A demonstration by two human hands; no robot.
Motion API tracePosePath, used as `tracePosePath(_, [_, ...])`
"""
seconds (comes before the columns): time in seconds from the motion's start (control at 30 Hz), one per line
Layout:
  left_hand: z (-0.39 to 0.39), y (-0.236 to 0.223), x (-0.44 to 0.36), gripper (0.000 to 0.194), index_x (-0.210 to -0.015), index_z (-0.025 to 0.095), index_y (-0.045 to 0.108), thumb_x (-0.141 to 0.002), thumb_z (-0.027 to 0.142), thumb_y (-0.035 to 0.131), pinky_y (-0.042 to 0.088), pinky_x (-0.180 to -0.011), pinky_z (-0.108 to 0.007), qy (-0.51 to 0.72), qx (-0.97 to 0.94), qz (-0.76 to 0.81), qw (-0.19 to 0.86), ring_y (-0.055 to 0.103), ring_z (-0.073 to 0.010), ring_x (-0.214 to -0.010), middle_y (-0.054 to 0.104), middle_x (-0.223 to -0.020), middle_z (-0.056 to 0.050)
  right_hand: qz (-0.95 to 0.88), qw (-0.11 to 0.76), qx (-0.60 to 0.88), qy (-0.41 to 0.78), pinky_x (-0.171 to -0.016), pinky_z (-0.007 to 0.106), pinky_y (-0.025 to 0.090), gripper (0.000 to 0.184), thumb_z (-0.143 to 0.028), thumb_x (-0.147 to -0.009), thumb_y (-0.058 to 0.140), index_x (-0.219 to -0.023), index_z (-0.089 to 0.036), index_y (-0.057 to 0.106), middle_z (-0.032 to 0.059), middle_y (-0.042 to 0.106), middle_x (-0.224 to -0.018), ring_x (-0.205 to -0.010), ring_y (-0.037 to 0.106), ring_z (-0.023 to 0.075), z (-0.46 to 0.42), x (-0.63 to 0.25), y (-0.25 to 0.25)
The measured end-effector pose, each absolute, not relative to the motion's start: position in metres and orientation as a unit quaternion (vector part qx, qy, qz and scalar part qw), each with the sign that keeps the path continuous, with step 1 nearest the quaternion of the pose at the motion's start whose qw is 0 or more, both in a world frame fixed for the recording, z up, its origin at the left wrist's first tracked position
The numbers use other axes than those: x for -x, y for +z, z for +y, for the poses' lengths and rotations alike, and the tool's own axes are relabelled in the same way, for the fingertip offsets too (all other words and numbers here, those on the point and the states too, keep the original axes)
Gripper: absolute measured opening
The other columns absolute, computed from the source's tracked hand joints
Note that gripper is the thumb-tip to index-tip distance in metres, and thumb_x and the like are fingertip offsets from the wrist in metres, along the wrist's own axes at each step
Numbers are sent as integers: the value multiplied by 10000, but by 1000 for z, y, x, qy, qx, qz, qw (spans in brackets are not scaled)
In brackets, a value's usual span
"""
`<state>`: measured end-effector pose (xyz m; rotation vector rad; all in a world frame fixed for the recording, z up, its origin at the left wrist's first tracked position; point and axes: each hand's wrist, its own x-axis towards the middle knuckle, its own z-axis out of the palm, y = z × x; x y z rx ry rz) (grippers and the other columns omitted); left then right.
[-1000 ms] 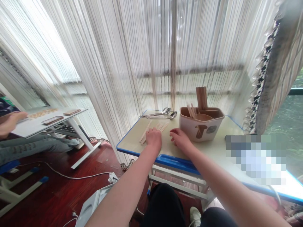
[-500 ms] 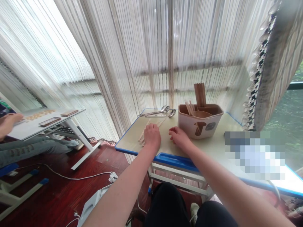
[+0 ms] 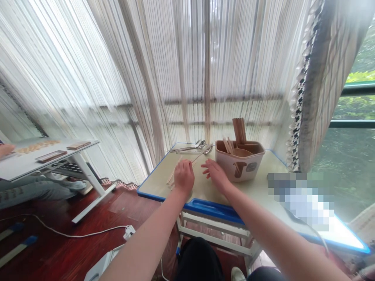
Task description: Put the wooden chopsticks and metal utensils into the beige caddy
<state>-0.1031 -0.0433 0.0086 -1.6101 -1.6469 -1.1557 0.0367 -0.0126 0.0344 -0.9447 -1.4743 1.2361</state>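
Observation:
My left hand (image 3: 184, 177) is closed round a thin pale chopstick (image 3: 202, 153), which slants up and to the right from the fingers. Several more pale chopsticks (image 3: 170, 179) lie on the table, partly hidden by that hand. My right hand (image 3: 215, 173) holds nothing; its fingers are apart, just left of a white cutlery holder (image 3: 240, 171) with a brown inside. Dark brown chopsticks (image 3: 239, 130) stand upright at the holder's back, and paler utensils (image 3: 227, 145) lean in its front part. Metal spoons (image 3: 190, 148) lie at the table's far edge, one of them slotted.
The cream table (image 3: 158, 183) has a blue rim, and a sheer curtain (image 3: 187, 70) hangs behind it. A blurred-out item (image 3: 301, 201) lies to the right. On the left, another person's hand (image 3: 6, 149) rests at a white table (image 3: 17, 166) with small pieces and trays.
My left hand has raised a chopstick off the table so that its far end shows. The fingers of my right hand have spread. The view has shifted slightly.

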Motion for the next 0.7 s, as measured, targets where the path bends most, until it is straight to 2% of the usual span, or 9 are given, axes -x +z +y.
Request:
tracePosePath(0.07, [-41, 8, 104, 171, -894, 162, 525, -925, 209, 363, 443, -825, -349, -453, 608, -587, 286, 559, -198, -890, 595, -883, -91, -616, 499, 362, 490, -534, 220, 458, 454, -505, -869, 393, -1122, -145, 505, 108, 647, -1032, -692, 611, 124, -9, -38, 48])
tracePosePath(0.23, [-35, 8, 107, 111, -935, 171, 508, -914, 187, 400, 478, -805, -323, -486, 629, -534, 288, 571, -178, -879, 607, -890, -79, -690, 518, 355, 360, -495, 210, 429, 381, -519, -881, 377, -966, -181, 530, 55, 665, -916, -568, 573, 92, -4, -41, 80])
tracePosePath(0.37, [-33, 8, 108, 98, -943, 177, 500, -906, 172, 409, 492, -799, -339, -502, 624, -520, 296, 584, -185, -884, 609, -908, -83, -711, 469, 402, 335, -433, 214, 375, 363, -456, -899, 346, -809, -172, 553, 42, 646, -713, -471, 525, 93, 0, -33, 102])
tracePosePath(0.5, [-35, 8, 109, 162, -1049, 175, 471, -895, 192, 424, 492, -815, -355, -499, 629, -530, 275, 585, -200, -929, 599, -981, -108, -797, 407, 399, 203, -457, 233, 317, 358, -403, -864, 429, -636, -172, 579, 7, 551, -498, -439, 471, 103, -1, -26, 147])
tracePosePath(0.53, [-35, 8, 109, 220, -1106, 170, 449, -890, 208, 435, 490, -827, -360, -494, 636, -530, 265, 579, -207, -957, 590, -1015, -120, -801, 421, 392, 168, -465, 237, 305, 366, -406, -858, 440, -614, -173, 581, 2, 539, -487, -441, 457, 102, -3, -27, 162])
tracePosePath(0.6, [-36, 8, 109, 327, -1192, 161, 396, -880, 237, 453, 486, -844, -364, -487, 653, -526, 246, 567, -216, -1003, 573, -1063, -136, -767, 504, 389, 83, -488, 240, 295, 392, -422, -853, 447, -585, -169, 578, -8, 503, -468, -451, 431, 98, -6, -35, 191])
tracePosePath(0.7, [-35, 8, 109, 334, -1188, 168, 384, -873, 245, 463, 494, -824, -345, -485, 668, -517, 228, 573, -211, -993, 569, -1053, -127, -700, 606, 377, -10, -505, 242, 281, 403, -441, -860, 442, -613, -169, 607, -25, 445, -460, -466, 392, 93, -10, -56, 222])
